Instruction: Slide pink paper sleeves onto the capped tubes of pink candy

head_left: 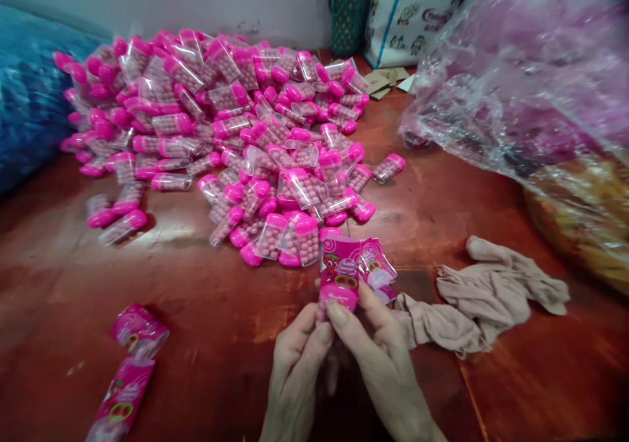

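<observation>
Near the bottom centre, my left hand [299, 363] and my right hand [378, 350] meet around one small container with a pink printed label [340, 275]. Fingers and thumbs of both hands pinch its lower part, where pink balls partly show. Just behind it lie more pink printed labels [376, 265], partly hidden by the held one. Beyond the hands is a large heap of clear containers [299, 186] with bright pink caps and pink balls inside. Two labelled pink packs [122, 396] rest at the lower left.
Crumpled beige cloth [486, 298] lies right of my hands. A clear plastic bag with pink contents [531, 88] fills the upper right. Blue plastic [29, 95] stands at the left edge. A printed white bag [413, 16] and cardboard pieces [383, 83] are at the back.
</observation>
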`<state>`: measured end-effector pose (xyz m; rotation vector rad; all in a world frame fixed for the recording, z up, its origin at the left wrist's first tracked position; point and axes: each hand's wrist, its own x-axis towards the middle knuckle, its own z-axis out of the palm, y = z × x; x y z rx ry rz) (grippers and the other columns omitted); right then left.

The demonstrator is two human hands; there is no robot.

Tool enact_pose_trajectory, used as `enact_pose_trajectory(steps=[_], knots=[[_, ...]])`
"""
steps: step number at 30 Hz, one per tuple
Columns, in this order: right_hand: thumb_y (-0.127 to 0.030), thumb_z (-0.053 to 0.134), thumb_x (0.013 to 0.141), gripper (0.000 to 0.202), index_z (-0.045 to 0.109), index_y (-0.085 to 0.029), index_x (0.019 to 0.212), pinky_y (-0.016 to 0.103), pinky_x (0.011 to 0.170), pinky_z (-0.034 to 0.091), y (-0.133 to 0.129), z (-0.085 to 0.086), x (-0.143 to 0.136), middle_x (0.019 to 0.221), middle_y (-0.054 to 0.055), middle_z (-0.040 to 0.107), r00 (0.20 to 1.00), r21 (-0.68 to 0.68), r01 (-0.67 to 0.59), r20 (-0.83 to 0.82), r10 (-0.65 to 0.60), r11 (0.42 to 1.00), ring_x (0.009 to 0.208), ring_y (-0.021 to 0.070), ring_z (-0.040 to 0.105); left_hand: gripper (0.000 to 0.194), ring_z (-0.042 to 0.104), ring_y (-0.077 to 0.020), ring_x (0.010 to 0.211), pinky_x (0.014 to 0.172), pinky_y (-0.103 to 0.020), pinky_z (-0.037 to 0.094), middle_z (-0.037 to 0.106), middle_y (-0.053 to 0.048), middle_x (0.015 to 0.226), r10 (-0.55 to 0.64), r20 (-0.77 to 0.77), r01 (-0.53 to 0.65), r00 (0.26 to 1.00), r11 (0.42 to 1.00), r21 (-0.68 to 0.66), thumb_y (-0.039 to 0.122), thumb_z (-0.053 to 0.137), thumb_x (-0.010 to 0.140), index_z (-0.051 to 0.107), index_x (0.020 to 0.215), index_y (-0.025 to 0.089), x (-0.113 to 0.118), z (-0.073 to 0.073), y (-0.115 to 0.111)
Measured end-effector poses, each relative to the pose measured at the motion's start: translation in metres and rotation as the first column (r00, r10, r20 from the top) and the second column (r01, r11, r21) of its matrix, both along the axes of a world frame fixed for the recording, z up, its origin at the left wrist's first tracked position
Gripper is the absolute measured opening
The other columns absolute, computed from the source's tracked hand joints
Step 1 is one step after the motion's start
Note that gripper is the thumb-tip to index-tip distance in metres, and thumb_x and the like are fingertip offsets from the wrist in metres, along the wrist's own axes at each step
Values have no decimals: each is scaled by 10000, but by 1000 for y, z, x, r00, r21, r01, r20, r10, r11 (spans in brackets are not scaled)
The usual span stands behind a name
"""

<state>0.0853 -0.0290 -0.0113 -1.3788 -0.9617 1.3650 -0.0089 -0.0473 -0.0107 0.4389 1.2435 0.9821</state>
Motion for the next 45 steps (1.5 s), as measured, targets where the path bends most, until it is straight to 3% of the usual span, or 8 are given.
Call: enact_pose_trajectory(steps=[6,13,20,24,32,36,41,45], knots=[[-408,595,817,235,566,-181,760,166,383,390,11,3,15,578,-53,518,932,-157,-75,-363,13,985,407,61,460,195,333,-44,375,361,-167,216,538,9,526,-47,4,47,999,999,-4,311,586,794,584,705,137,2,-1,0],[-390,549,851,299,534,-170,648,182,432,366,5,-1,5,543,-53,436,989,-93,35,-138,-48,995,465,71,415,169,337,-46,385,357,-155,231,511,26,522,4,-97,-2,995,1000,22,307,595,790,608,745,145,9,5,-6],[-387,557,844,272,594,-159,699,168,451,372,-1,-8,-9,548,-39,506,987,-85,77,-135,-88,993,497,73,430,177,333,-41,397,360,-143,246,484,40,535,166,-199,-160,966,986,45,313,606,772,582,714,147,16,10,-9],[-378,586,832,236,608,-164,737,164,465,383,1,-12,-5,569,-42,503,961,-154,41,-265,-81,987,511,70,443,204,355,-55,388,346,-156,264,490,36,513,112,-307,-93,945,993,74,338,581,780,593,696,152,15,7,-6],[-305,712,750,156,623,-182,789,180,599,479,9,-7,5,668,-27,635,803,-251,-45,-585,-115,967,599,78,594,76,498,-80,455,526,-172,428,580,50,525,301,-677,-70,671,935,347,245,683,667,694,738,223,21,10,-1],[-293,711,752,153,625,-174,796,175,522,482,3,-6,-5,659,-17,649,778,-267,-78,-619,-108,961,536,76,588,132,396,-58,362,384,-168,347,530,58,477,277,-636,-104,720,950,296,304,646,726,698,800,209,17,10,-9],[-248,712,754,166,636,-185,889,182,591,502,2,-4,-6,755,-10,659,790,-205,-95,-610,-51,974,637,87,609,142,370,-55,343,348,-166,317,471,68,443,270,-579,-110,769,949,297,297,592,773,687,773,191,14,8,-8],[-232,730,736,181,652,-178,890,187,674,497,6,-3,4,790,1,665,782,-218,-139,-623,-28,966,709,96,621,157,585,-109,514,532,-195,477,660,21,649,390,-736,-11,553,887,462,201,652,726,701,875,202,17,3,-3]])
